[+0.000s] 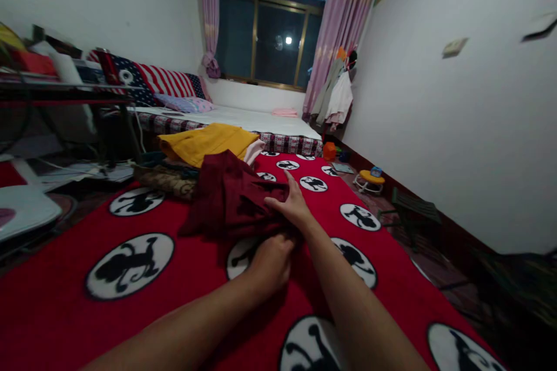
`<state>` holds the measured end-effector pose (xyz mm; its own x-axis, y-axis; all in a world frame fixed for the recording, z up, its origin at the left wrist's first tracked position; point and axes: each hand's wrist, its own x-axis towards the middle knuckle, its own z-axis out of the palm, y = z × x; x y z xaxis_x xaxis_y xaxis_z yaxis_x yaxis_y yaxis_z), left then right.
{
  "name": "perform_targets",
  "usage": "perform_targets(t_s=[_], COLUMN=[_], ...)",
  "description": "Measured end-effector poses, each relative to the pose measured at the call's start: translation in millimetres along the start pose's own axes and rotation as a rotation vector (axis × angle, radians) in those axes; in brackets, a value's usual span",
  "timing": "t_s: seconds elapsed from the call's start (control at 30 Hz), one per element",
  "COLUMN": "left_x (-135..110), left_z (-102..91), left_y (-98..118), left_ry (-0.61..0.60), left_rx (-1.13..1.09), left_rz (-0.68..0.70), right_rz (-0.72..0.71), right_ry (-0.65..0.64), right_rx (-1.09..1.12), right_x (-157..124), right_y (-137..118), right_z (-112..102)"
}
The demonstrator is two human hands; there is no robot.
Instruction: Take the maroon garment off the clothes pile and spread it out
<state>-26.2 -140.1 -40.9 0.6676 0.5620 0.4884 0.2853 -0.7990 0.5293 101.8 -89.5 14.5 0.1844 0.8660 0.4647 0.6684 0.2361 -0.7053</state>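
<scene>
A maroon garment [235, 197] lies bunched and partly folded on the red blanket with monkey pictures [195, 284]; its exact kind I cannot make out. My left hand [270, 261] is closed at the near right edge of the garment, its fingertips partly hidden under the cloth. Just above it, my right hand [295, 203] rests against the garment's right end, thumb and forefinger spread apart. Behind the maroon cloth lies a yellow garment [209, 142], and to its left a brown patterned cloth [167, 181].
A bed with a white sheet [248, 119] stands under the window. On the left are a cluttered desk [65, 93] and a white chair seat [26, 211]. Along the right wall stand a small yellow stool [371, 177] and a dark folding stool [415, 208].
</scene>
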Motion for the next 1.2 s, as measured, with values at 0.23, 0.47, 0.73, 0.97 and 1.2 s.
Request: perform_targets(t_s=[0.23,0.47,0.73,0.97,1.2], left_x=[-8.2,-7.5,23.5,89.4,127.0], left_z=[1.5,-10.9,-67.8,-137.5,-157.4], left_y=[29.0,31.1,9.3,-82.8,-144.1], left_ry=[-0.327,-0.259,0.378,0.366,0.063], left_rx=[0.199,0.272,0.133,0.777,0.872], left_rz=[0.125,0.147,0.155,-0.332,-0.697], right_rz=[-0.182,0.052,0.193,0.191,0.17], right_ry=[-0.45,0.256,0.862,0.403,0.406], right_rx=[-0.584,-0.213,-0.337,-0.511,-0.479], right_x=[-10.5,4.2,6.8,0.0,-4.9], right_y=[-19.8,6.7,58.8,52.9,62.8], right_z=[-3.7,-32.5,-69.4,-23.1,-29.0])
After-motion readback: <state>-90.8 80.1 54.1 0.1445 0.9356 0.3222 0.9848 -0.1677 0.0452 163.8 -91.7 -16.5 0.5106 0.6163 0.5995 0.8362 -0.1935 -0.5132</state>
